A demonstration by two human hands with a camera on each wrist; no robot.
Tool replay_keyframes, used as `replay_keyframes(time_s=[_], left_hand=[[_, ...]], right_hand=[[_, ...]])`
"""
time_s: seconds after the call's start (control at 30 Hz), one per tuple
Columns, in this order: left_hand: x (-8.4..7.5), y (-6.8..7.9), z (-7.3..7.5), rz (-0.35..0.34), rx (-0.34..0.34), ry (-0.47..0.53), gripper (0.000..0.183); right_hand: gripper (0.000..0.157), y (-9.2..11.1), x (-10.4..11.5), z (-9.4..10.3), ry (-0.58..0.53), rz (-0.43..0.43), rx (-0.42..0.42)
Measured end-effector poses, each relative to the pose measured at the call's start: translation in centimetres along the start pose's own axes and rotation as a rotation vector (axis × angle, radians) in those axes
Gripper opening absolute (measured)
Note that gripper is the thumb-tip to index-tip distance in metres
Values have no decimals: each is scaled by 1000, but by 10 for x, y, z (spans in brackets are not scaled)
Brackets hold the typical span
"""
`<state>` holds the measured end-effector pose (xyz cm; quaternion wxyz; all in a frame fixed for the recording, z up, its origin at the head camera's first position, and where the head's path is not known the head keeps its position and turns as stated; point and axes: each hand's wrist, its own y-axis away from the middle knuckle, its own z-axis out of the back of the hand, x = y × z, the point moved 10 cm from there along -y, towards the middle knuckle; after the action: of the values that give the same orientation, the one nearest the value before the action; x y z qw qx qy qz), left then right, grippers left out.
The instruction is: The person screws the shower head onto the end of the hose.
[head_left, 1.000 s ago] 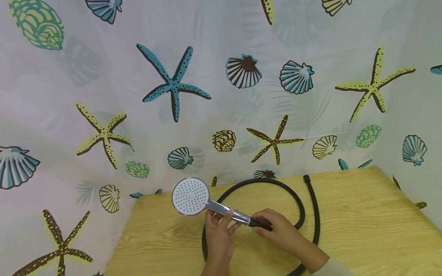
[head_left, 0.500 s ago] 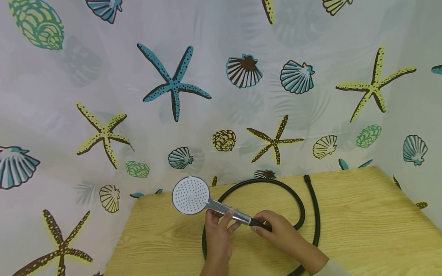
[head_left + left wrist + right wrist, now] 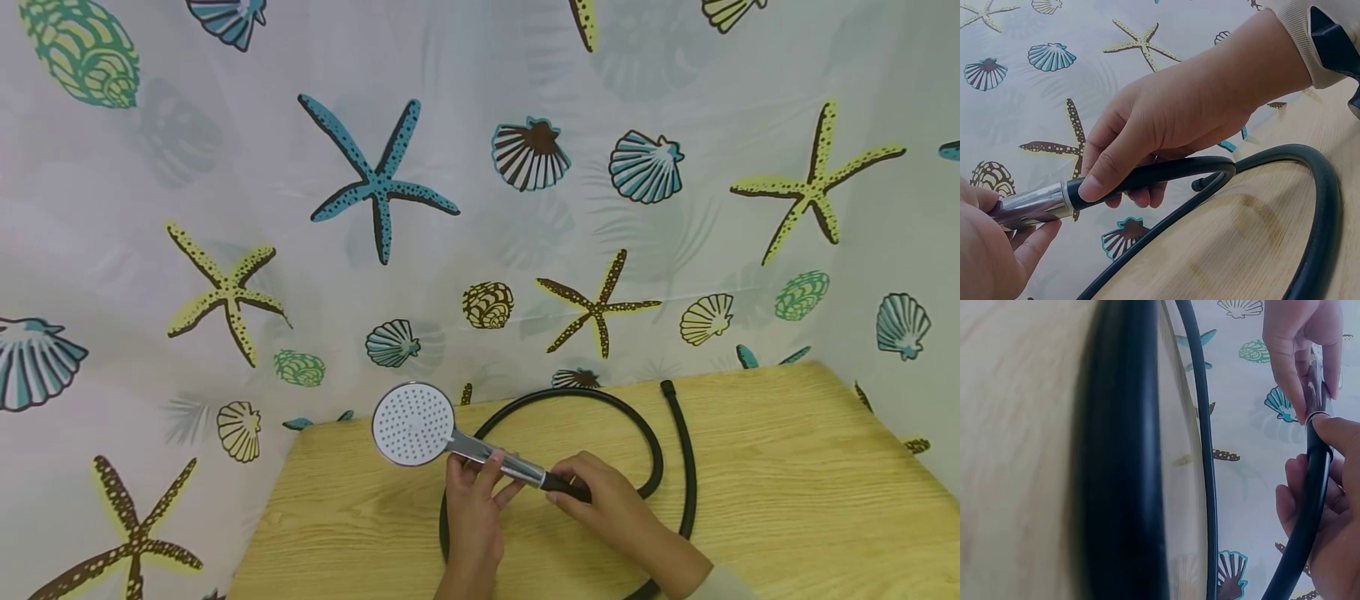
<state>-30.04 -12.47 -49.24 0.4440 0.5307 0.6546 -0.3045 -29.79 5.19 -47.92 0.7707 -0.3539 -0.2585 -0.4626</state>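
A shower head (image 3: 414,424) with a round white spray face and chrome handle is held up above the wooden table, face toward the head camera. My left hand (image 3: 476,517) grips its chrome handle (image 3: 1034,205) between thumb and fingers. A black hose (image 3: 567,485) meets the handle's lower end. Right at that joint, my right hand (image 3: 604,502) pinches the hose end, thumb on top and fingers curled beneath, as the left wrist view shows. In the right wrist view, the hose (image 3: 1317,487) runs down from the chrome end past the right palm.
The rest of the hose loops over the wooden table (image 3: 780,467). Its free end, a black connector (image 3: 667,387), lies near the table's back edge. Behind and at the sides hangs a white curtain (image 3: 465,50) printed with shells and starfish.
Almost nothing differs. The shower head's round face has risen very slightly, and both hands keep their hold.
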Motion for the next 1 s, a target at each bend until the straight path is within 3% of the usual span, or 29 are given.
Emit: replay_keyframes(time_s=[0.7, 1.0], left_hand=[[2, -2, 2, -3, -16, -23, 38], [5, -2, 1, 24, 8, -45, 41]], right_hand=[[22, 1, 3, 2, 42, 25, -13], [20, 2, 3, 5, 25, 25, -5]])
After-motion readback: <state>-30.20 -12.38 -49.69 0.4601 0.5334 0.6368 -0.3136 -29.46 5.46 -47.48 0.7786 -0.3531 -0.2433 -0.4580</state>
